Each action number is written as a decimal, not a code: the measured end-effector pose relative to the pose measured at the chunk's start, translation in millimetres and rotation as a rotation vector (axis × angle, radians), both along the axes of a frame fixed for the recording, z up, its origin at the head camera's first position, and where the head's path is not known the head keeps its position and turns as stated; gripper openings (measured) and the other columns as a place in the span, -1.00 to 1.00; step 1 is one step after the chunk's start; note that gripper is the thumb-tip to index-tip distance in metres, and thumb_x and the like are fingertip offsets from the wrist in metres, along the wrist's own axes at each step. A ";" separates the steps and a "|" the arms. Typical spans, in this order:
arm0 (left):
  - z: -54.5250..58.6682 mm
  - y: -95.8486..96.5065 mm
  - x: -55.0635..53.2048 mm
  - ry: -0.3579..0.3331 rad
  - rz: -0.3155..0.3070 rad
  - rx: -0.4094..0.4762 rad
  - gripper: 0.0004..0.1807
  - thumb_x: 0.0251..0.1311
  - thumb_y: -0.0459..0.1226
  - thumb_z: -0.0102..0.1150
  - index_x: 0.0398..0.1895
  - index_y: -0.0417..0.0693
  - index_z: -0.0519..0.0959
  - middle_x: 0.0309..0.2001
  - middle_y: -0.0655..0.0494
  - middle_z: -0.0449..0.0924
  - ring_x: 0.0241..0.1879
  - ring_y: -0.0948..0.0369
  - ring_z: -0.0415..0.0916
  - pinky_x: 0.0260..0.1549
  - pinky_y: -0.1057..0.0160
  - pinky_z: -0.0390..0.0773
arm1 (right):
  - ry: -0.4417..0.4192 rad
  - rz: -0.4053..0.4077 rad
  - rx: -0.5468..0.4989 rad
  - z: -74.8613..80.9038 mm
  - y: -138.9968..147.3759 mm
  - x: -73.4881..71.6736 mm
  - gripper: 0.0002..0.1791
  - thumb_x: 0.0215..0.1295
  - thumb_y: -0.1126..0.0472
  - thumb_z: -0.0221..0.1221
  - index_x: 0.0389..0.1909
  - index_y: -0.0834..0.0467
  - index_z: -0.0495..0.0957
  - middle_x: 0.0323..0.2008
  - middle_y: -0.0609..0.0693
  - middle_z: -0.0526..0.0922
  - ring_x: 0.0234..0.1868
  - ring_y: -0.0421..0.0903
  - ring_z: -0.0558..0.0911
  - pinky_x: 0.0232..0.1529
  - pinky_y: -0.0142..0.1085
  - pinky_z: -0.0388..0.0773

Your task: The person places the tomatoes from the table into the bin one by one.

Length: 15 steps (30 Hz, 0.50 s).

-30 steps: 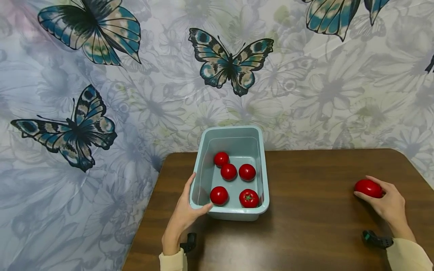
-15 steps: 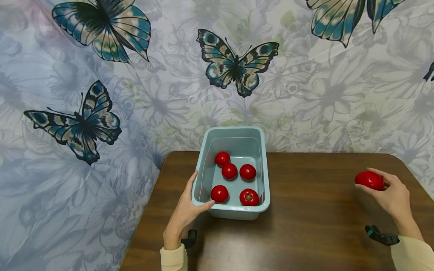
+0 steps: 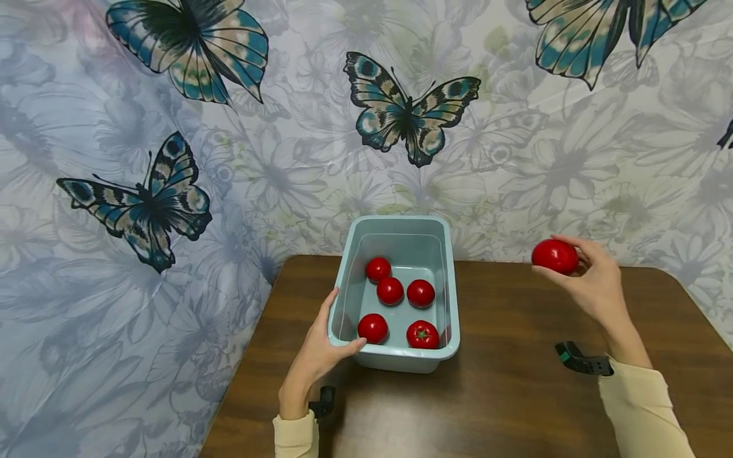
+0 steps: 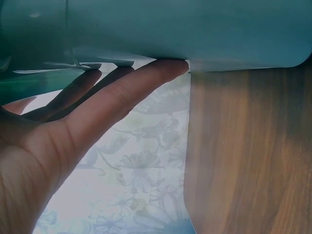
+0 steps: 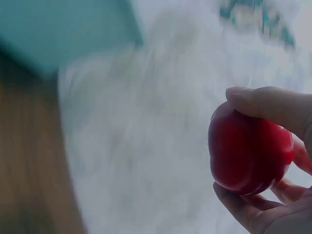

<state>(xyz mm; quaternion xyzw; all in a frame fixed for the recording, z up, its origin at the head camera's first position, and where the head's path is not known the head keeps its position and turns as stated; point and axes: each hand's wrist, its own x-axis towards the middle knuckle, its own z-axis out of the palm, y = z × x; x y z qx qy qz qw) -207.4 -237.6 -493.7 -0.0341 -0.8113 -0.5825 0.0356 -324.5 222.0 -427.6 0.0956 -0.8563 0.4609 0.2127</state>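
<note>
My right hand (image 3: pixel 595 280) holds a glossy red bell pepper (image 3: pixel 554 256) in the air above the table's far edge, right of the bin. In the right wrist view the bell pepper (image 5: pixel 248 151) looks smooth and lobed, with the thumb on one side and fingers on the other. The left hand (image 3: pixel 315 356) grips the near left corner of a pale blue-green plastic bin (image 3: pixel 395 364), thumb at the front rim. The left wrist view has its fingers (image 4: pixel 122 92) along the bin's outer wall. Inside lie several red tomatoes (image 3: pixel 390 291), one with a green star-shaped calyx (image 3: pixel 422 334).
The bin stands on a brown wooden table (image 3: pixel 504 381) with rounded far corners. Right behind it hangs a pale flowered cloth backdrop (image 3: pixel 275 152) with large butterflies. Black bands (image 3: pixel 581 361) are on both wrists, by the cream sleeves.
My right hand has lifted the bell pepper from the table's right side and carried it up and left toward the bin. The left hand keeps its hold on the bin; the head view has shifted slightly.
</note>
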 end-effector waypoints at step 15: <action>-0.9 -0.2 3.2 -0.019 0.020 0.010 0.19 0.07 -0.16 0.58 0.69 0.21 0.00 0.53 -0.09 0.24 0.32 -0.22 0.38 0.21 -0.25 0.56 | -0.010 0.512 -0.102 39.9 -185.8 -8.1 -0.32 0.12 0.37 0.54 0.30 0.23 0.56 0.17 0.22 0.56 0.14 0.18 0.58 0.16 0.17 0.63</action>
